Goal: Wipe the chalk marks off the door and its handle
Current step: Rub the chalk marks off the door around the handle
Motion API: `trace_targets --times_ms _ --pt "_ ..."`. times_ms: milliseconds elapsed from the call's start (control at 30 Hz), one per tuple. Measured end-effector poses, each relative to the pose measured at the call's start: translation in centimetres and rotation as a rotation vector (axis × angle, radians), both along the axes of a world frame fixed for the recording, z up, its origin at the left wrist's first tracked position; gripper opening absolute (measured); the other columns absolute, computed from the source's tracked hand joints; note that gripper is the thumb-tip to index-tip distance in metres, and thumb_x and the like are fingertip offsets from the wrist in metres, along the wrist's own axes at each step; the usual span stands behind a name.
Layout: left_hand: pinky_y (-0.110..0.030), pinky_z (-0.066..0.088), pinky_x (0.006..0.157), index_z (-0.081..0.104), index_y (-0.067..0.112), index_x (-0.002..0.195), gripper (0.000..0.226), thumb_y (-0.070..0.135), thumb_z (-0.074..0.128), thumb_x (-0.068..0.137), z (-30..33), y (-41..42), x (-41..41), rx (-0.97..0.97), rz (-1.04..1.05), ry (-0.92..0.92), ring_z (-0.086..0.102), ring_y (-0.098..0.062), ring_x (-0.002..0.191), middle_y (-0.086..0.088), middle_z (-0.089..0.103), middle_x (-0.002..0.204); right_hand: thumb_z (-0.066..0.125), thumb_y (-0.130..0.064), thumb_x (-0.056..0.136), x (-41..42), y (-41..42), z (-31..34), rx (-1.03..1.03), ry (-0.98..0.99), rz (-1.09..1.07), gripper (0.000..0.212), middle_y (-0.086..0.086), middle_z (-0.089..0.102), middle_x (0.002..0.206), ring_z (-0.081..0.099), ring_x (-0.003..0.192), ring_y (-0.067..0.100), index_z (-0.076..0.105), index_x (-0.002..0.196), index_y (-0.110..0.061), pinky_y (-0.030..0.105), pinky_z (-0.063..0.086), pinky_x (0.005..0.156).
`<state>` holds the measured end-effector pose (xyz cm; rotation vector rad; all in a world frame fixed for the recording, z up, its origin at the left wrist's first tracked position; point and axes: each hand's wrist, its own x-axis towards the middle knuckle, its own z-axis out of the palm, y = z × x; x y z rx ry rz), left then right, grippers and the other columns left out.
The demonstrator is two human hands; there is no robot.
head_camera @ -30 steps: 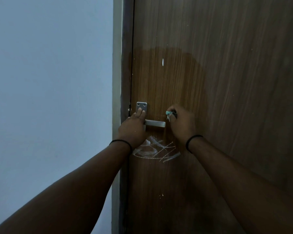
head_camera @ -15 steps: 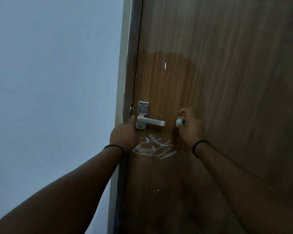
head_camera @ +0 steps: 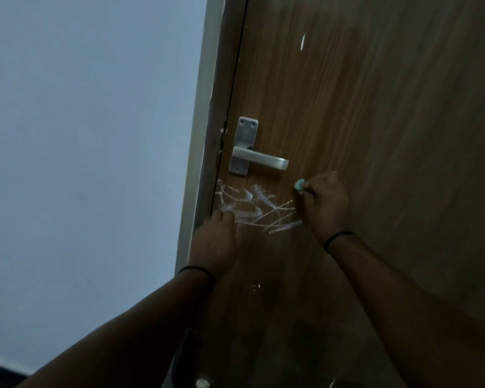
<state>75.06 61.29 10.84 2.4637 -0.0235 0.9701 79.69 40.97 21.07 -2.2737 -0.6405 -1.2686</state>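
A brown wooden door [head_camera: 375,121] fills the right side of the head view. Its silver lever handle [head_camera: 259,157] sits on a metal plate near the door's left edge. White chalk marks [head_camera: 254,207] are scribbled just below the handle. My right hand [head_camera: 324,203] is curled round a small pale green cloth [head_camera: 300,184], held against the door right of the marks. My left hand [head_camera: 217,238] lies on the door at the lower left of the chalk marks, its fingers hidden behind the back of the hand.
A pale door frame [head_camera: 199,152] and a blue-grey wall [head_camera: 90,149] stand left of the door. A small white fleck [head_camera: 302,42] marks the door above the handle, and tiny white specks [head_camera: 256,287] lie lower down. A dark floor strip shows at bottom left.
My left hand has left the handle and dropped below the chalk marks. My right hand moved down with the cloth. The view has shifted and tilted, and more chalk shows.
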Motion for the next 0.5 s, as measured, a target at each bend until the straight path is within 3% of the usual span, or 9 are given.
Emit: trace_targets --times_ms 167,267,400,500 --pt "-0.031 0.043 0.067 0.057 0.014 0.102 0.026 0.034 0.04 0.102 -4.1 -0.9 2.2 -0.065 -0.066 0.051 0.056 -0.018 0.082 -0.006 0.058 0.102 0.067 -0.001 0.088 2.0 0.6 -2.1 -0.136 -0.117 0.047 0.007 0.015 0.065 0.094 0.063 0.088 0.025 0.072 0.093 0.001 0.031 0.051 0.079" --pt "-0.032 0.045 0.06 0.057 0.02 0.082 0.033 0.044 0.043 0.1 -4.7 -1.6 3.8 -0.156 -0.036 0.143 0.059 -0.017 0.07 0.003 0.06 0.08 0.071 -0.013 0.088 2.9 1.0 -2.5 -0.196 -0.17 0.013 0.011 0.013 0.065 0.091 0.06 0.088 0.024 0.072 0.091 -0.002 0.029 0.046 0.079" --pt "-0.027 0.045 0.049 0.053 0.021 0.055 0.047 0.051 0.06 0.09 -5.2 -2.4 5.3 -0.331 -0.026 0.251 0.053 -0.011 0.047 0.006 0.052 0.05 0.07 -0.01 0.087 4.0 0.5 -2.6 -0.182 -0.209 0.031 0.007 0.01 0.066 0.091 0.06 0.089 0.025 0.07 0.093 -0.006 0.024 0.039 0.085" --pt "-0.023 0.036 0.044 0.046 0.02 0.046 0.055 0.053 0.067 0.084 -5.4 -2.3 5.9 -0.417 0.012 0.287 0.042 -0.007 0.036 0.007 0.043 0.04 0.07 -0.008 0.087 4.1 -0.6 -4.9 -0.215 -0.18 0.067 0.004 0.011 0.064 0.087 0.06 0.085 0.028 0.071 0.085 -0.005 0.032 0.045 0.079"
